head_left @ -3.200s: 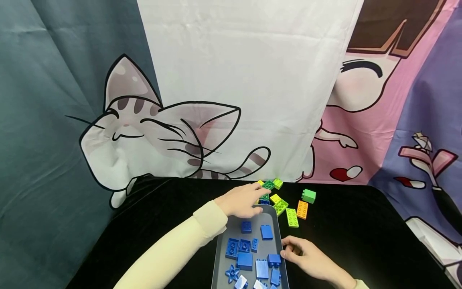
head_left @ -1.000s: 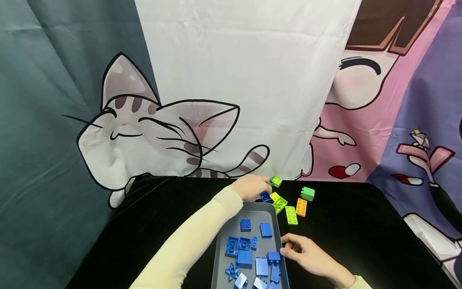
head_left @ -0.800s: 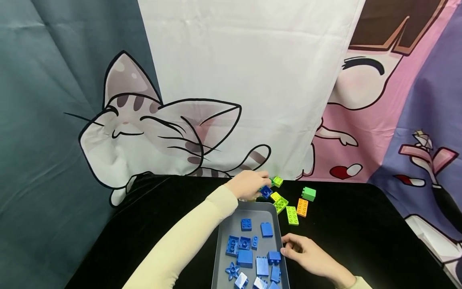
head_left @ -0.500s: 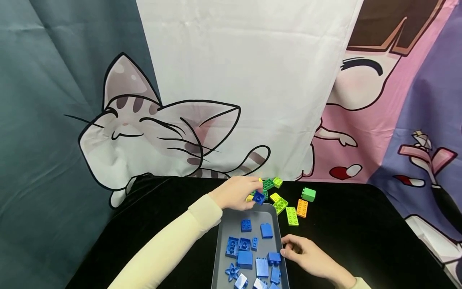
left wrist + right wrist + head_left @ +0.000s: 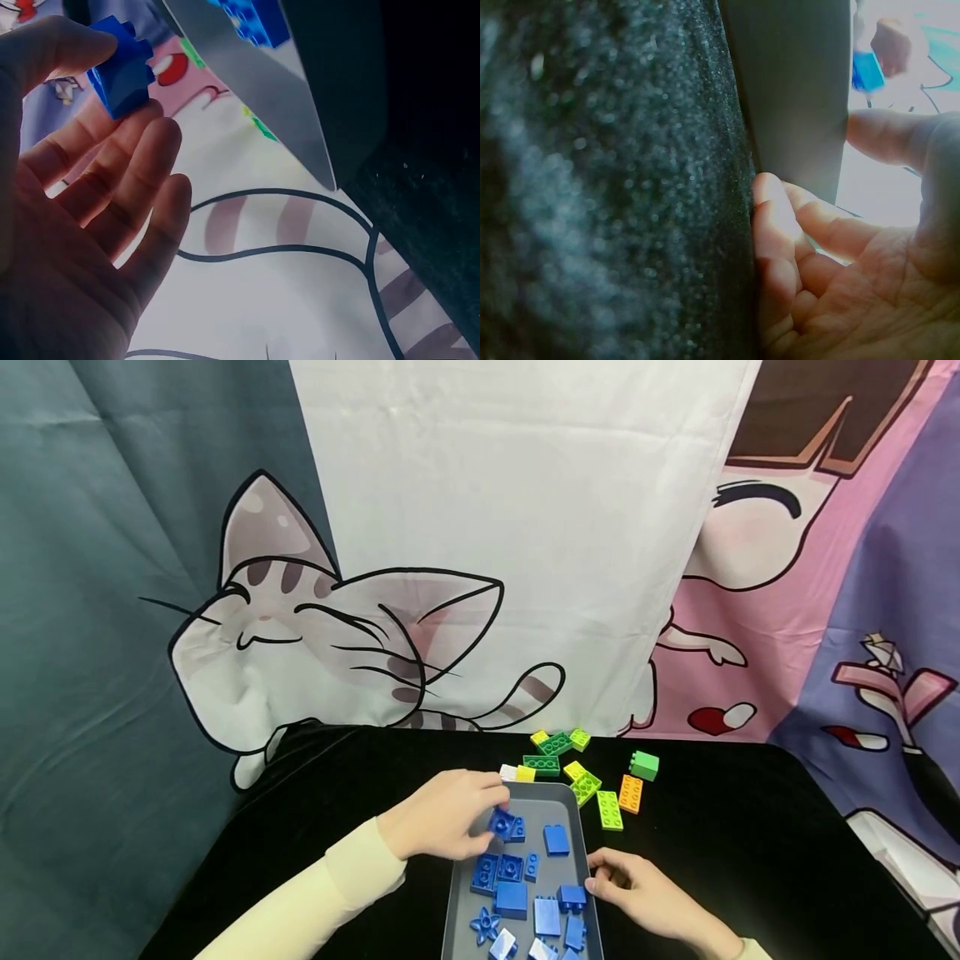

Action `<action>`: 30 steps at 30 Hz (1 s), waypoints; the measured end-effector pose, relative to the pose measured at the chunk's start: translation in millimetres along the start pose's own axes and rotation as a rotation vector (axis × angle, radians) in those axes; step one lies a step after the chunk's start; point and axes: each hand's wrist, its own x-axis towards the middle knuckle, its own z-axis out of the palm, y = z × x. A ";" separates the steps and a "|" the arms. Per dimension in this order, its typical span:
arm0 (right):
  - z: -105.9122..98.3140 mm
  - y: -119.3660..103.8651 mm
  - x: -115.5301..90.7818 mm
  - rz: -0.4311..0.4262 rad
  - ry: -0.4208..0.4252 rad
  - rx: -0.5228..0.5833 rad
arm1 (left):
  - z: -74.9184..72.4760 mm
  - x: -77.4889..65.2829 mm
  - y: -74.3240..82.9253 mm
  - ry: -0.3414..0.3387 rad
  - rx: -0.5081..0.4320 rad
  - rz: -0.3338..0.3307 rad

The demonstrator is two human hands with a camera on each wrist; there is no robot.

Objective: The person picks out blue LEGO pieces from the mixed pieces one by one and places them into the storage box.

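My left hand (image 5: 446, 814) is over the far left part of the grey tray (image 5: 536, 802). It pinches a blue toy brick (image 5: 501, 822) between thumb and fingertips; the left wrist view shows the studs of this blue brick (image 5: 124, 71) pointing away from the palm. In the tray lie several other blue bricks, among them a plain square one (image 5: 511, 900), and a blue flower piece (image 5: 485, 926). At the tray's right side, my right hand (image 5: 641, 893) grips the edge. Its thumb touches the rim and its curled fingers lie against the tray wall (image 5: 795, 97).
Beyond the tray lie dark green bricks (image 5: 542, 765), a yellow brick (image 5: 526, 774) and a white one (image 5: 507, 772). Lime bricks (image 5: 610, 810), an orange brick (image 5: 631, 794) and a green brick (image 5: 643, 766) are to its right. Black cloth (image 5: 720, 827) covers the table; a printed curtain hangs behind.
My left hand has picked the blue brick out of the pile behind the tray and brought it back toward me, over the tray. The right hand has stayed at the tray's edge.
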 end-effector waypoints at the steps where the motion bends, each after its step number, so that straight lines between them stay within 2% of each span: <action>1: 0.2 0.2 0.3 -0.002 0.001 0.002 | -1.0 -5.1 3.2 0.001 -0.005 0.004; 6: 0.9 0.3 0.5 -0.011 -0.004 0.016 | -3.1 -30.6 21.7 -0.008 -0.045 0.022; 11: 1.2 0.8 0.9 -0.019 0.005 0.001 | -3.5 -52.4 39.7 -0.049 -0.100 0.014; 14: 0.6 1.2 2.6 -0.024 0.011 -0.005 | -3.5 -63.5 48.1 -0.086 -0.120 -0.017; 20: 0.0 2.8 2.8 -0.011 -0.006 0.002 | -3.2 -82.0 61.8 -0.188 -0.234 -0.144; 25: -0.1 1.6 3.1 -0.001 -0.009 0.012 | 2.0 -93.6 67.8 -0.179 -0.238 -0.161; 30: 1.7 -0.1 3.1 0.000 -0.003 0.000 | 4.3 -99.9 65.1 -0.162 -0.206 -0.206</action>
